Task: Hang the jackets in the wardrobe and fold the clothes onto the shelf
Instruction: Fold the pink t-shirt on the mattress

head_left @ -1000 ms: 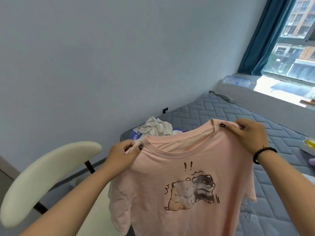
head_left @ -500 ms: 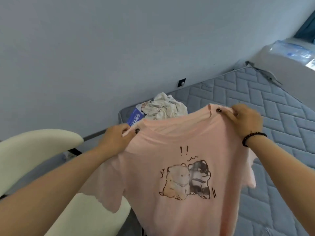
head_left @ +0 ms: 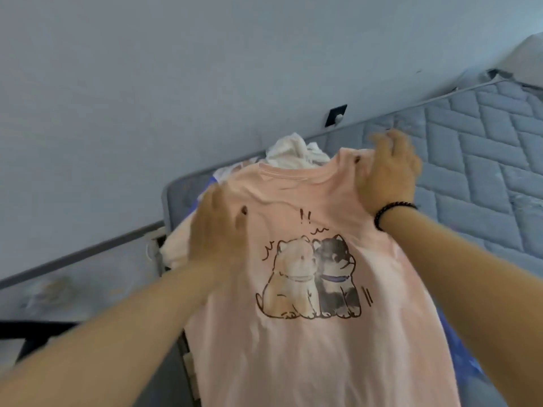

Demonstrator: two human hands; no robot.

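So closest to us is the pink t-shirt (head_left: 308, 348), print side up, with its two cartoon dogs (head_left: 308, 280) facing us, and the hem runs out of the bottom of the shot. Our left hand (head_left: 217, 230) has that shoulder of the shirt, thumb on top of the fabric with the dark nail showing and the other fingers tucked under the cloth, so we'd call it a pinch-type grip, though motion blur smears it a bit. Our right hand (head_left: 388, 174), black bead bracelet (head_left: 392, 211) on the wrist, is at the other shoulder right beside the collar: thumb pressed on top near the neckline, fingers curled over the edge. It's blurry too, but it reads as holding the fabric. The shirt hangs above the corner of the grey quilted mattress (head_left: 470, 160). Just past the collar there's a crumpled white garment (head_left: 293, 151) lying on the mattress, and behind that the plain wall (head_left: 147, 83) with a small dark wall plate (head_left: 335, 115).
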